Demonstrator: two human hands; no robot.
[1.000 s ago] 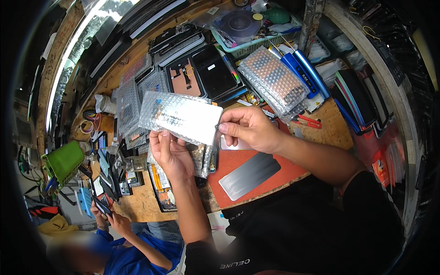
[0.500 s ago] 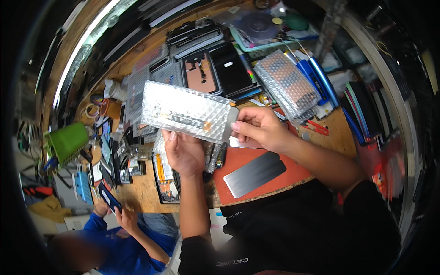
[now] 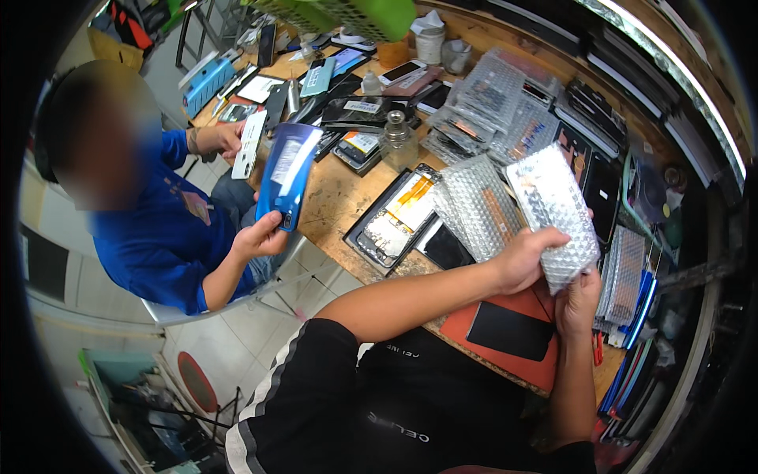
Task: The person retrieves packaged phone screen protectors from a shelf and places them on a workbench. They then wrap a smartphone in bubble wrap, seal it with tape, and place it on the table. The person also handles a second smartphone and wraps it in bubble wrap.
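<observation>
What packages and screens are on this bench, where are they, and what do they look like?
Bubble-wrap package: flat, clear, silvery, held by left hand and right hand.
Second bubble-wrapped panel: flat on the bench, just left.
Phone screen: black rectangle on the orange mat.
Blue pouch: in a co-worker's hand.

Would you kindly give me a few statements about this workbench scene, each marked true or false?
1. Both hands, left hand and right hand, hold a bubble-wrapped pack. True.
2. The pack lies flat on the red mat. False: it is lifted above the bench.
3. A dark rectangular panel lies on the red mat. True.
4. The co-worker in blue holds a green basket. False: that person's hand holds a blue package.
</observation>
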